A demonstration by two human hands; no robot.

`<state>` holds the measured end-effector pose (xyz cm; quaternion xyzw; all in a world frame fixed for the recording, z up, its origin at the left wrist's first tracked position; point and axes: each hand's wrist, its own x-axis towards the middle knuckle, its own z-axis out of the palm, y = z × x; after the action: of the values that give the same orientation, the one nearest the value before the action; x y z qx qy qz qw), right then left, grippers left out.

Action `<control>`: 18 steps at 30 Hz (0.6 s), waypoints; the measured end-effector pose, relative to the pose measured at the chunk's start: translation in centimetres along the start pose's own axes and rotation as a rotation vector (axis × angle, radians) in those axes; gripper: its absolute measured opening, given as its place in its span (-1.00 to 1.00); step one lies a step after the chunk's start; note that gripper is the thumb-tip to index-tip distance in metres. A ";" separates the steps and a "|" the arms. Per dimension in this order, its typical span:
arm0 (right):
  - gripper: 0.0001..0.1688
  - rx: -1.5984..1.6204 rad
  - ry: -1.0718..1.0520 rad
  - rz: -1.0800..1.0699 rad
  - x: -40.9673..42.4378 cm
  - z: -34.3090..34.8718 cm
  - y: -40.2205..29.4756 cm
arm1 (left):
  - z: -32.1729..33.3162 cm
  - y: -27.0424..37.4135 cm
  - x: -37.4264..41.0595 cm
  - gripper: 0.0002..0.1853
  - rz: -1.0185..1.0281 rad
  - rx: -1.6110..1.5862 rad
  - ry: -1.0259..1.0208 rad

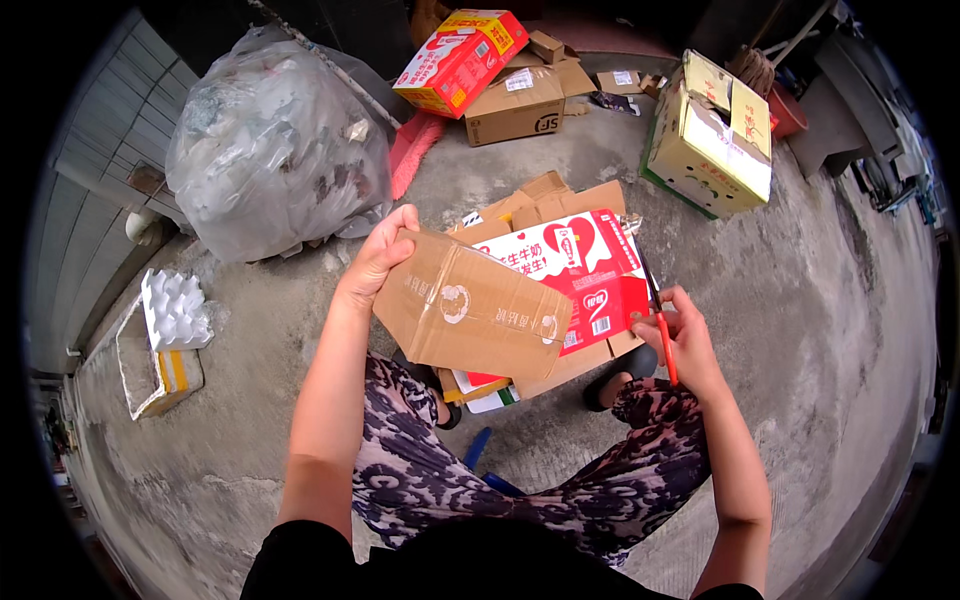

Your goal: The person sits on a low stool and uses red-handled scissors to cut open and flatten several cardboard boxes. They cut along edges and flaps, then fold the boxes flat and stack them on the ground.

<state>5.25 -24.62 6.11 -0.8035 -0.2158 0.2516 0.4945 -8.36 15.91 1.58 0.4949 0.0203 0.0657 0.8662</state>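
Note:
My left hand point(382, 259) grips the upper left corner of a brown cardboard piece point(487, 315), creased and bearing white print. That piece is tilted over a stack of flattened cardboard between my feet. Near the top of the stack is a red and white printed carton point(630, 277), flattened, with brown cardboard point(592, 199) showing behind it. My right hand point(679, 337), at the stack's right edge, holds a tool with a red handle point(666, 349) and a dark, narrow metal end pointing away from me; its exact kind is unclear. The right fingertips are beside the red carton's edge.
A big clear plastic bag point(277, 142) stands at the left, beside a pink dustpan point(405, 146). Farther off, a red carton point(461, 60) leans on a brown box point(517, 109). A yellow-green box point(709, 135) is at the right. White molded trays point(176, 311) rest on an open box point(142, 367).

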 end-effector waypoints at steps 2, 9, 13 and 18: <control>-0.40 -0.034 -0.007 -0.170 0.9 2.6 -0.9 | 0.0 -0.4 0.5 -0.54 -0.100 0.050 0.026; -0.36 -0.310 0.070 -0.442 2.2 6.9 -2.9 | 0.6 -3.5 2.1 -0.67 -0.228 0.005 0.009; -0.32 -0.353 -0.006 -0.463 2.1 6.8 -3.0 | 1.3 -3.8 2.0 -0.67 -0.199 -0.095 -0.022; -0.33 -0.303 -0.016 -0.535 2.8 7.4 -2.1 | 3.0 -4.1 1.9 -0.63 -0.148 -0.188 -0.038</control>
<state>2.70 -17.03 4.59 -0.7807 -0.4585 0.0839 0.4162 -5.77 11.55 -0.34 0.4099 0.0342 -0.0062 0.9115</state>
